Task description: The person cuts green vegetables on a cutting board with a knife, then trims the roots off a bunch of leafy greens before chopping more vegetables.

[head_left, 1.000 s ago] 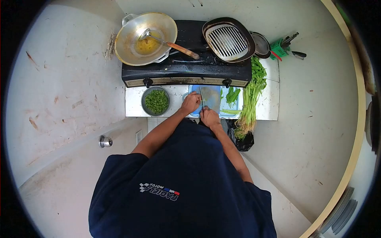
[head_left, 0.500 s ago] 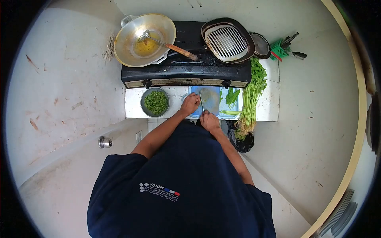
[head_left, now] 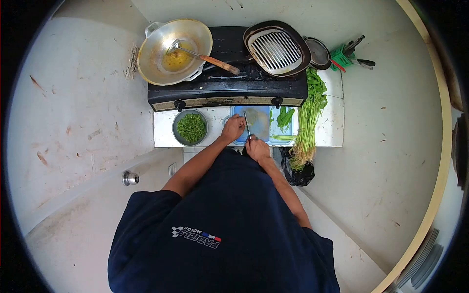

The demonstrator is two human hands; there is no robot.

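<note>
My right hand (head_left: 257, 149) is wrapped round the handle of a knife (head_left: 247, 123), whose thin blade points away from me over the blue cutting board (head_left: 264, 113). Just left of the blade, my left hand (head_left: 234, 128) is closed, its fingers curled close to the knife; what they hold, if anything, is hidden. Loose green leaves (head_left: 285, 118) and a few pale stems (head_left: 283, 138) lie at the right of the board. To the left of my hands, a grey bowl (head_left: 175, 133) is heaped with chopped greens (head_left: 191, 128).
A black stove (head_left: 229, 92) stands behind the board, bearing a wok (head_left: 150, 63) with a ladle (head_left: 220, 63) and a grill pan (head_left: 305, 53). At right lie a bundle of leafy greens (head_left: 308, 119), a small pan (head_left: 318, 52) and a green basket (head_left: 340, 59) of utensils. A black bag (head_left: 305, 176) hangs below.
The view has shifted slightly, so the stove and pans sit a little further left. Both hands keep nearly the same place, the knife still in my right hand.
</note>
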